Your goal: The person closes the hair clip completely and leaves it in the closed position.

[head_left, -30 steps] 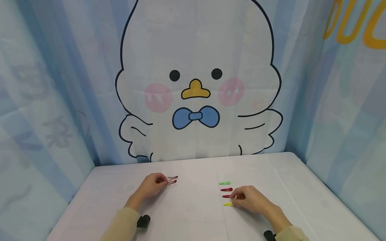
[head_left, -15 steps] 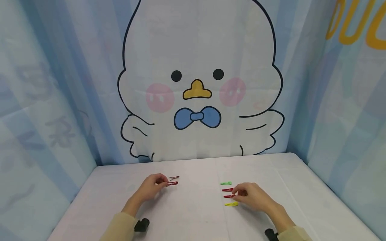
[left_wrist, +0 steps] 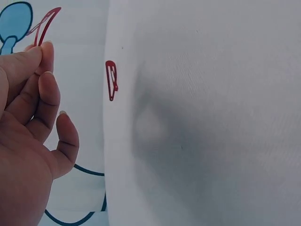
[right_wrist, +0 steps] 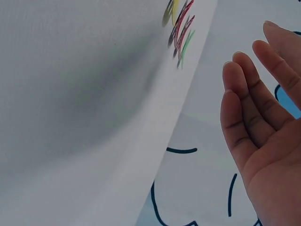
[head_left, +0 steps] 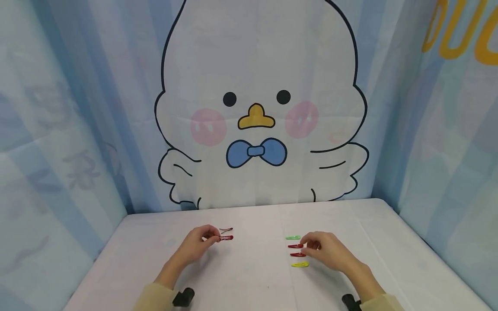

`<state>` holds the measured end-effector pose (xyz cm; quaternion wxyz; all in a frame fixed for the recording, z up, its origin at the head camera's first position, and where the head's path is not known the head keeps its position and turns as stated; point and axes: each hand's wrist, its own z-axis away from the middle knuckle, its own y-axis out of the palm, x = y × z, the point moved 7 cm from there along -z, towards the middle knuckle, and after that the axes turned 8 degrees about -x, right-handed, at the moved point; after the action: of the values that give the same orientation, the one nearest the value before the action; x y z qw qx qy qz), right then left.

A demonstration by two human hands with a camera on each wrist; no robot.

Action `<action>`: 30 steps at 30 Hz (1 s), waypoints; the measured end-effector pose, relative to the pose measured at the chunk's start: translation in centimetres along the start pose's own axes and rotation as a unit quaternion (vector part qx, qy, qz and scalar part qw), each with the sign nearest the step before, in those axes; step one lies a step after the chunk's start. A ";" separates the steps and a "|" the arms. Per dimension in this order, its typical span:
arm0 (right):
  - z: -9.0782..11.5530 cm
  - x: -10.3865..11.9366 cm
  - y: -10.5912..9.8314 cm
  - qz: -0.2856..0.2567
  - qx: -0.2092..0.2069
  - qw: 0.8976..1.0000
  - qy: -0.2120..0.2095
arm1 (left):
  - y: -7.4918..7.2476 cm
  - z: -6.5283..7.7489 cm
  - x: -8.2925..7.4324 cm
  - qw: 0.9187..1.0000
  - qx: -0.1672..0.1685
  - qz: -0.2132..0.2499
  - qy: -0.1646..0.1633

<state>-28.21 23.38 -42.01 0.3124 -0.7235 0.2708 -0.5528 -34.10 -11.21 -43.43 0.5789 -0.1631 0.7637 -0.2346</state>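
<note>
My left hand (head_left: 197, 244) pinches a red snap hair clip (head_left: 226, 238) between thumb and fingertips; in the left wrist view this clip (left_wrist: 43, 27) looks sprung apart. Just beyond it, a second red hair clip (head_left: 226, 229) lies on the white table. My right hand (head_left: 328, 251) hovers at the right ends of a short column of clips, loosely bent and holding nothing. That column has a green clip (head_left: 293, 237) at the back, two red clips (head_left: 295, 246) in the middle and a yellow clip (head_left: 300, 264) nearest me.
The white tabletop (head_left: 249, 276) reaches back to a curtain with a printed duck (head_left: 254, 181). Blue patterned curtains stand at the left (head_left: 58, 151) and right (head_left: 439, 164). A black camera is strapped at each wrist.
My right hand has drawn back from the yellow clip toward the red ones, uncovering it. The clip in my left fingers has turned and now shows its flat face. The head view shifts slightly.
</note>
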 end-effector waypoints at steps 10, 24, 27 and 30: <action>-0.3 0.9 -0.6 0.006 -0.026 1.000 -0.004 | 0.4 1.0 -1.9 0.999 0.004 0.031 0.009; -0.4 2.6 -1.0 -0.008 -0.048 0.997 -0.063 | 0.8 1.9 -3.7 0.999 0.010 0.043 0.028; -0.4 3.0 -1.0 -0.011 -0.051 0.996 -0.071 | 1.0 2.1 -4.0 0.998 0.008 0.046 0.030; -0.4 3.5 -1.0 -0.017 -0.055 0.995 -0.076 | 1.3 2.3 -4.2 0.998 0.010 0.054 0.031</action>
<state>-27.71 21.40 -39.03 0.2824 -0.7843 0.2633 -0.4856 -30.69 -8.35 -41.25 0.5685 -0.1088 0.7865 -0.2154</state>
